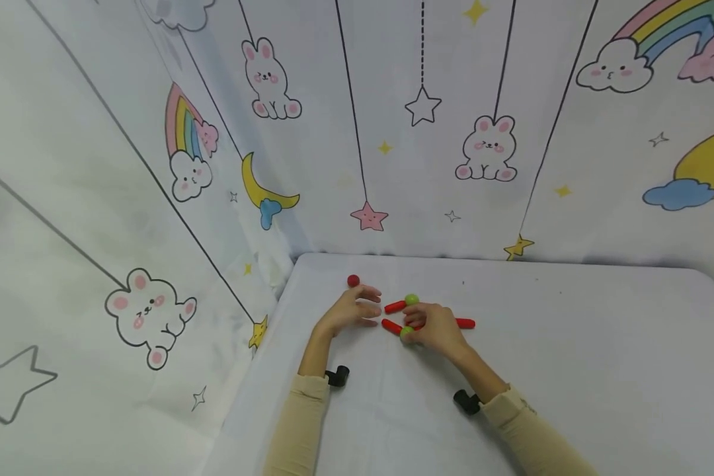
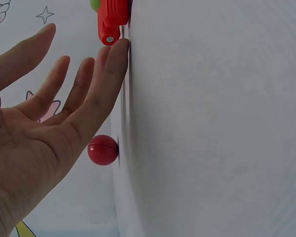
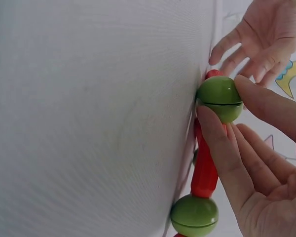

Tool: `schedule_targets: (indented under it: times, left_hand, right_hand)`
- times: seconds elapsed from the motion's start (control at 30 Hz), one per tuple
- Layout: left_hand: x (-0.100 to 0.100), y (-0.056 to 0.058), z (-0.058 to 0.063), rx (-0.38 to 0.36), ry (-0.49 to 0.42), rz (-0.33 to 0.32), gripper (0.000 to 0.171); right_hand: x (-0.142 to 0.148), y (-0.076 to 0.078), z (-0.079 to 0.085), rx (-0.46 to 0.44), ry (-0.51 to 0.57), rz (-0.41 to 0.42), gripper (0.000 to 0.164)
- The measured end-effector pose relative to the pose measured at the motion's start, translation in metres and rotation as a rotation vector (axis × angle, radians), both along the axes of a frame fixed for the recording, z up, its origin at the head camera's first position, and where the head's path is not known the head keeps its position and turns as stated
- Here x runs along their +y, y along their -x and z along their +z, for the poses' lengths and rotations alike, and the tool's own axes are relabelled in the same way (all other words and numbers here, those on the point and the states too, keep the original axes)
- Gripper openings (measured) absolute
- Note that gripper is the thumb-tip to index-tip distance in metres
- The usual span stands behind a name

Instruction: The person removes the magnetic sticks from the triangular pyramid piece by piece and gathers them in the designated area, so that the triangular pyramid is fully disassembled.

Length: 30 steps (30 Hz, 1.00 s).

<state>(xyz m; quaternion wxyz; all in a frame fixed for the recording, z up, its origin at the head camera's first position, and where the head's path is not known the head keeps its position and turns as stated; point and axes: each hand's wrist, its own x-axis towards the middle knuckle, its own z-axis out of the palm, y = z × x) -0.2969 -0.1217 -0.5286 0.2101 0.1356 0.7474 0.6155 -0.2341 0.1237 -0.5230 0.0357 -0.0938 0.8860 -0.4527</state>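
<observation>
Head view: the right hand [image 1: 439, 329] pinches a green ball [image 1: 407, 334] — my landmark — with a red rod [image 1: 391, 326] reaching left of it; a second green ball [image 1: 412, 300] lies beyond, a red ball [image 1: 354, 281] beyond and left. Left wrist view: the left hand [image 2: 44, 143], left of the landmark, spreads loosely, holding nothing. Right wrist view: a middle rod [image 3: 205, 173] seems to link the landmark rightward to a third green ball [image 3: 195, 216]. Likely step: fitting or adjusting that joint — the next move calls for a steady pinch. No container shows.
</observation>
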Motion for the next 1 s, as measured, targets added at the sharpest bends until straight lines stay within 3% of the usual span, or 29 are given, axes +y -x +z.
schedule_targets:
  times: [0.13, 0.3, 0.5, 1.0]
  left_hand:
    - [0.0019, 0.0, 0.0007, 0.001, 0.001, -0.055, 0.048]
    - [0.0043, 0.0009, -0.0008, -0.057, -0.028, -0.088, 0.05]
    - [0.0051, 0.0016, -0.0055, -0.076, -0.011, -0.089, 0.053]
    - [0.0085, 0.0009, -0.0066, -0.036, 0.095, -0.068, 0.05]
  right_hand:
    - [0.0005, 0.0014, 0.0009, 0.0, 0.022, 0.006, 0.048]
    - [0.0021, 0.0023, 0.0017, -0.029, 0.056, 0.002, 0.048]
    - [0.0037, 0.0022, 0.002, -0.047, 0.078, 0.013, 0.047]
    - [0.0029, 0.0, 0.002, -0.047, 0.061, 0.006, 0.047]
